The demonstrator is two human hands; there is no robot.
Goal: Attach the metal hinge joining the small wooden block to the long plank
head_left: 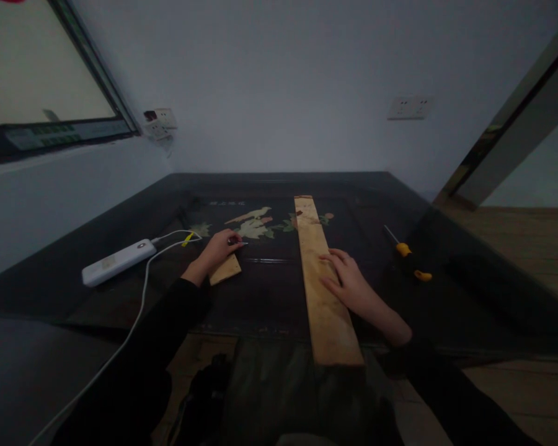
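Note:
A long, pale wooden board (314, 266) lies lengthwise on the dark table, its near end reaching past the front edge. My right hand (346, 279) rests on the board's right side with its fingers spread. To the left, my left hand (221, 248) is closed around a slim pen-like thing (243, 244) with a dark body and a light, pointed tip aimed right. Beneath that hand is a short wooden piece (225, 270), partly covered by it. The pen-like thing's other end is hidden in the fingers.
A white power bank (118, 261) with a white cable (144, 288) lies at the left. On the right is a screwdriver (403, 249) with a yellow and black handle. The dark table (270, 303) has a bird-and-flower picture and meets a wall at the back.

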